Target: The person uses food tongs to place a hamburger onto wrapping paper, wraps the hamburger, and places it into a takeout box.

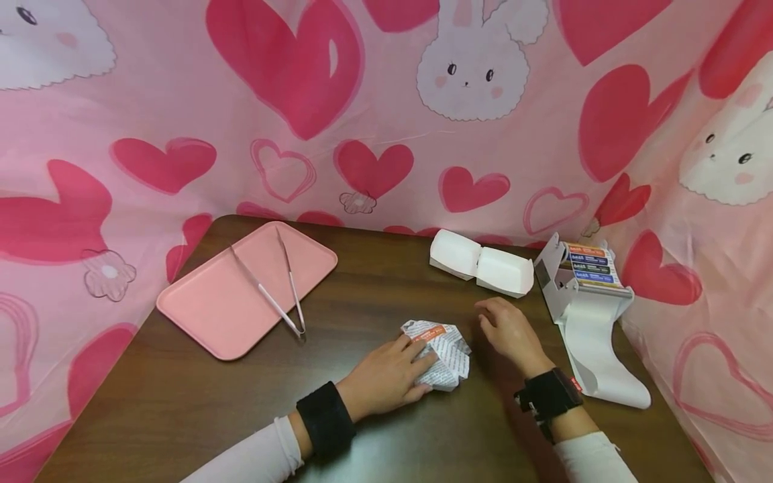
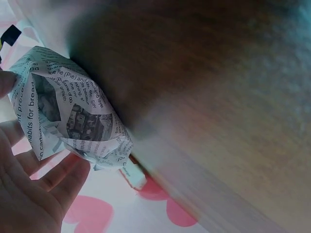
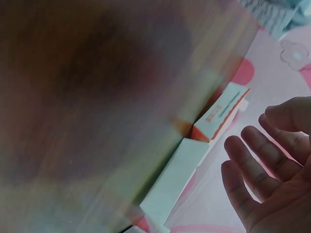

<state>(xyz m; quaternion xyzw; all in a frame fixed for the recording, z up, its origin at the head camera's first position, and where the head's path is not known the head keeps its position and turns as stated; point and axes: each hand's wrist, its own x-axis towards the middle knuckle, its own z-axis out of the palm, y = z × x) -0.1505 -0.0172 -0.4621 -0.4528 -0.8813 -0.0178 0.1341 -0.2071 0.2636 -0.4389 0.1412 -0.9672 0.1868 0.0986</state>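
A package wrapped in newsprint-patterned paper (image 1: 445, 355) sits on the brown table in front of the person, an orange label strip on its top. My left hand (image 1: 389, 376) holds it from the left, fingers over its upper side and thumb at the near edge. In the left wrist view the folded paper (image 2: 77, 111) faces the camera, with fingers spread along its side; its contents are hidden. To the right of the package, my right hand (image 1: 510, 335) hovers with loosely bent fingers, nothing in it. Beyond that hand lies an open white paper box (image 1: 506, 270).
A pink tray (image 1: 205, 315) at the left bears metal tongs (image 1: 266, 295), whose joined end overhangs its edge. On the right, a dispenser (image 1: 588, 268) of printed boxes has a white paper strip (image 1: 604, 362) trailing from it. Pink patterned cloth (image 1: 386, 87) hangs behind the table.
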